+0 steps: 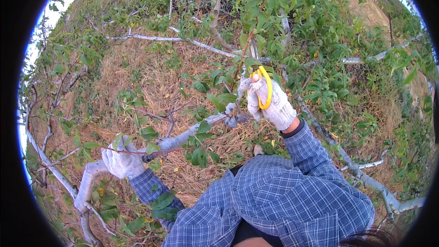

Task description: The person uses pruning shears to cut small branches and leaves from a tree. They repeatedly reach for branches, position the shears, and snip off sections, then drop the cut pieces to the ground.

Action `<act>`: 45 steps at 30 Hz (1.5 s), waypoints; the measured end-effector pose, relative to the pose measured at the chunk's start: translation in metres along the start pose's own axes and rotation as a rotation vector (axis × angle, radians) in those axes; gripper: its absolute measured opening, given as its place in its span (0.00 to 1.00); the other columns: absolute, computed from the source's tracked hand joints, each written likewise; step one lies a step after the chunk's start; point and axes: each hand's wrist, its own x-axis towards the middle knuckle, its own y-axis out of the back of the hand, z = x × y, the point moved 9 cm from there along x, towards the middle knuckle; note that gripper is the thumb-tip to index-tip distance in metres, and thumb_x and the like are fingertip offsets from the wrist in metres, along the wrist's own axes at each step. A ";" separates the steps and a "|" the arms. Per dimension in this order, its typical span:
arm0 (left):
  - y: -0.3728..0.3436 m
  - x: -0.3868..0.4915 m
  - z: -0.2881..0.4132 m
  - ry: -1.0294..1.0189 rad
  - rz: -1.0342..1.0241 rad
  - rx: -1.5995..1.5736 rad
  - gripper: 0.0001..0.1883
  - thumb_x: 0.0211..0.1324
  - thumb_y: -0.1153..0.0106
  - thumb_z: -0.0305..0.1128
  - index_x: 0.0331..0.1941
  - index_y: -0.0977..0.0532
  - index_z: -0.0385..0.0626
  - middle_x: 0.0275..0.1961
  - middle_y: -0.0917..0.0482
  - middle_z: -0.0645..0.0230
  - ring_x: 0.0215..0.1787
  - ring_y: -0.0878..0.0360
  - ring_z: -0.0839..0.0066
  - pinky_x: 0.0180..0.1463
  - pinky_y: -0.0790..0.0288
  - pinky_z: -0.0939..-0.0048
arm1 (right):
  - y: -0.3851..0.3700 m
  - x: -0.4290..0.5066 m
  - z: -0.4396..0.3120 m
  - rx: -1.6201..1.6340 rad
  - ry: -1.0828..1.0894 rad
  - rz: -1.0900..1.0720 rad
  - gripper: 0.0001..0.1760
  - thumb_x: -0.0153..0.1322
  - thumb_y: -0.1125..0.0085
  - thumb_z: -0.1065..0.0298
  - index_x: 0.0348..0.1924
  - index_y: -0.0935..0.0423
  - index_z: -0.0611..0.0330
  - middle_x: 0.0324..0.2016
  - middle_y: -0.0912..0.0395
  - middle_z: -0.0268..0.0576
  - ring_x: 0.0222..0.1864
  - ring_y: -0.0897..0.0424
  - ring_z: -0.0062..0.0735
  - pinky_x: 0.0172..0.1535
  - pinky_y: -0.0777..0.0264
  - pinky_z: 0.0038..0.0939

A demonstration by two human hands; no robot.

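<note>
My right hand point(271, 101), in a white knit glove, is closed around the yellow looped handles of pruning scissors point(266, 89). Their metal blades point away from me among peach-like leaves, beside a thin reddish shoot point(247, 46). Whether the blades touch the shoot cannot be made out. On the left, my left hand point(123, 159), gloved the same way, grips a thick pale-barked tree branch point(180, 139). That branch slants up to the right and ends in a cut stub point(240, 119) just below my right hand. A slender leafy twig point(168, 151) crosses in front of it.
Whitish limbs point(156, 37) spread across the far side. Another long limb point(322, 132) runs down past my right arm. A bent branch point(85, 187) rises at lower left. Dense foliage point(329, 68) hangs on the right, and dry grass point(144, 72) covers the ground.
</note>
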 end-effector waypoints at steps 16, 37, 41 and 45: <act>0.003 0.007 0.006 -0.016 -0.039 0.109 0.05 0.52 0.31 0.29 0.35 0.15 0.52 0.42 0.11 0.66 0.48 0.15 0.60 0.54 0.22 0.58 | 0.006 0.048 0.025 0.369 0.061 -0.199 0.17 0.81 0.45 0.51 0.52 0.28 0.53 0.41 0.26 0.32 0.38 0.23 0.24 0.40 0.25 0.28; 0.011 0.008 0.014 -0.090 0.063 0.074 0.05 0.53 0.30 0.29 0.34 0.16 0.50 0.38 0.11 0.65 0.41 0.14 0.59 0.52 0.22 0.57 | 0.028 0.020 0.027 0.329 0.066 -0.304 0.11 0.81 0.45 0.63 0.52 0.30 0.58 0.41 0.25 0.35 0.43 0.21 0.23 0.47 0.25 0.26; 0.014 0.009 0.020 -0.101 0.078 0.079 0.06 0.52 0.29 0.28 0.34 0.16 0.50 0.38 0.12 0.64 0.41 0.14 0.60 0.52 0.22 0.57 | 0.022 0.020 0.022 0.264 0.027 -0.281 0.13 0.80 0.44 0.61 0.51 0.30 0.59 0.40 0.24 0.35 0.35 0.20 0.26 0.38 0.24 0.28; 0.010 0.012 0.019 -0.086 0.028 0.062 0.06 0.51 0.29 0.27 0.35 0.16 0.50 0.38 0.12 0.64 0.41 0.14 0.60 0.52 0.22 0.58 | 0.018 0.003 0.010 0.068 0.120 -0.193 0.11 0.80 0.44 0.60 0.48 0.30 0.57 0.34 0.25 0.35 0.26 0.21 0.30 0.26 0.28 0.30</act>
